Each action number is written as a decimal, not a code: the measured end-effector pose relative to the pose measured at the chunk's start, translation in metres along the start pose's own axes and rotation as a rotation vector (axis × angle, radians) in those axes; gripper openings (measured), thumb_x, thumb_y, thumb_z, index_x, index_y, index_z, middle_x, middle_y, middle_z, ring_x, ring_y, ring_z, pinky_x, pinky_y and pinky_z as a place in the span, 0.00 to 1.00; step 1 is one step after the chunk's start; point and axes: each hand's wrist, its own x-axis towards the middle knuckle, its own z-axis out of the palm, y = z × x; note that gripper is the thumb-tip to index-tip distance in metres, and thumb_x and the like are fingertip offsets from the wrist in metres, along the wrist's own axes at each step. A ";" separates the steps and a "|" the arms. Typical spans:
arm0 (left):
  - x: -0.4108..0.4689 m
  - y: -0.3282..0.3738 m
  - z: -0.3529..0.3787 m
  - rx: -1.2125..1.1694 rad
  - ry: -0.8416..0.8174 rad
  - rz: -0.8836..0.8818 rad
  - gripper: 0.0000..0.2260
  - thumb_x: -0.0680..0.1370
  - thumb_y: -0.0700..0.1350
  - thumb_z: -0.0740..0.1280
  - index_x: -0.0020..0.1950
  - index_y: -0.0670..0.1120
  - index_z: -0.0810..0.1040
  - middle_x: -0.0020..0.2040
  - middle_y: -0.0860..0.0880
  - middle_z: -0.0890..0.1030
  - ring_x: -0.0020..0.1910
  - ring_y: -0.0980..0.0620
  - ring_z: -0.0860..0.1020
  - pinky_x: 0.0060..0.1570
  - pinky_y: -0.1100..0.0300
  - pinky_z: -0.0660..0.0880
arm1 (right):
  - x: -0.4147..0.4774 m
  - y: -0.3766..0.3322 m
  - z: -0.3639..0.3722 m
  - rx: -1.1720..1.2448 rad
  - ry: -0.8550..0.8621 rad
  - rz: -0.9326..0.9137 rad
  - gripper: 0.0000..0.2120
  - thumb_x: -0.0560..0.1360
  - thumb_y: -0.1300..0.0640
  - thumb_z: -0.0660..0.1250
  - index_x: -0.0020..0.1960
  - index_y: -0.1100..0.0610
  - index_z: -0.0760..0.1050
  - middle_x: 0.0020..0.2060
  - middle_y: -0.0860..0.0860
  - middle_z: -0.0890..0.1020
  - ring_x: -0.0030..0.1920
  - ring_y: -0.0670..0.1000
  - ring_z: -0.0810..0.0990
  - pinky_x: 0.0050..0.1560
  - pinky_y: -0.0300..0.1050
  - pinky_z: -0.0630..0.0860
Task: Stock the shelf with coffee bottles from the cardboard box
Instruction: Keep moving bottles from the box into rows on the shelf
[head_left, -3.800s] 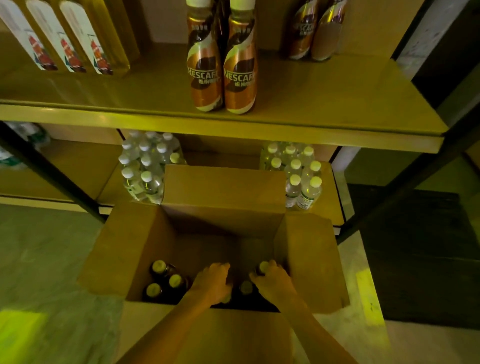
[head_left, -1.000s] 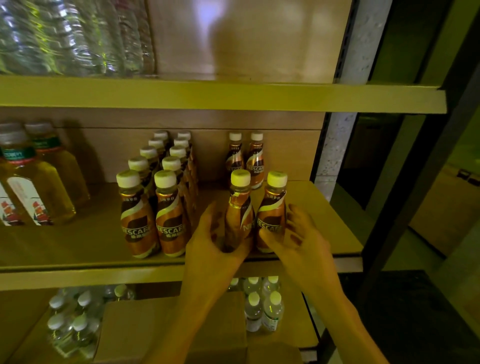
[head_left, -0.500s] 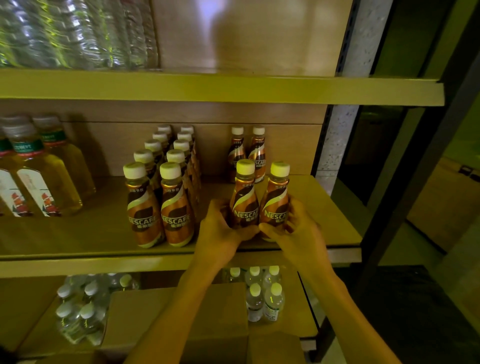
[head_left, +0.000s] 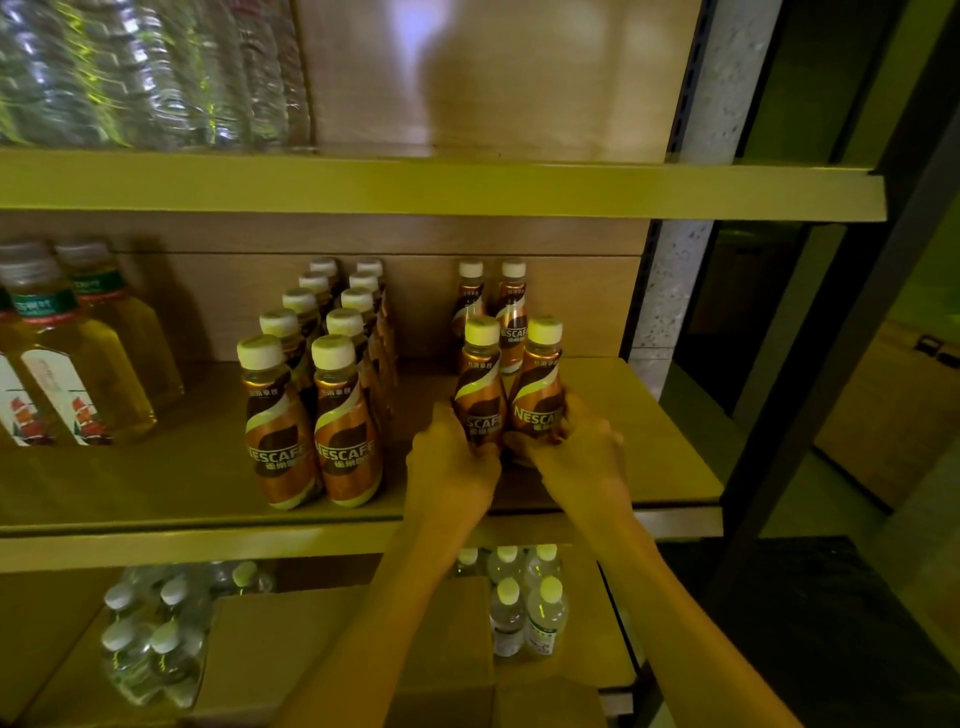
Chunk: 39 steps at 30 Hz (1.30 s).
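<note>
Left hand (head_left: 451, 457) and right hand (head_left: 574, 452) each grip a coffee bottle, left bottle (head_left: 479, 387) touching right bottle (head_left: 537, 384), on the shelf (head_left: 182, 483), right of the full rows. Risk: a shove back could topple the far pair (head_left: 491, 306).

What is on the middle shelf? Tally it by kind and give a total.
Coffee bottles: 14, including 1 gripped in the left hand and 1 in the right hand
Yellow drink bottles: 3 in view; the frame edge may hide more
Total: 17 in view
</note>
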 end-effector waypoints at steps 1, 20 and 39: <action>0.009 0.002 0.000 0.009 -0.012 -0.004 0.17 0.77 0.44 0.71 0.63 0.45 0.71 0.56 0.44 0.79 0.54 0.42 0.80 0.42 0.56 0.75 | 0.008 -0.001 0.002 -0.015 0.005 -0.003 0.29 0.66 0.51 0.81 0.64 0.47 0.75 0.52 0.45 0.84 0.53 0.48 0.82 0.52 0.50 0.82; 0.110 0.015 0.035 -0.161 -0.009 -0.046 0.24 0.79 0.37 0.66 0.74 0.41 0.65 0.68 0.40 0.74 0.67 0.40 0.74 0.64 0.48 0.75 | 0.111 0.009 0.039 0.030 -0.006 -0.032 0.25 0.69 0.57 0.78 0.64 0.55 0.76 0.50 0.46 0.83 0.49 0.46 0.81 0.41 0.33 0.76; 0.089 0.003 0.022 0.101 -0.077 0.051 0.20 0.75 0.47 0.69 0.65 0.44 0.71 0.59 0.44 0.77 0.59 0.42 0.77 0.52 0.53 0.75 | 0.098 0.012 0.024 -0.508 -0.109 -0.095 0.24 0.75 0.46 0.63 0.68 0.54 0.67 0.56 0.56 0.80 0.57 0.61 0.80 0.54 0.59 0.80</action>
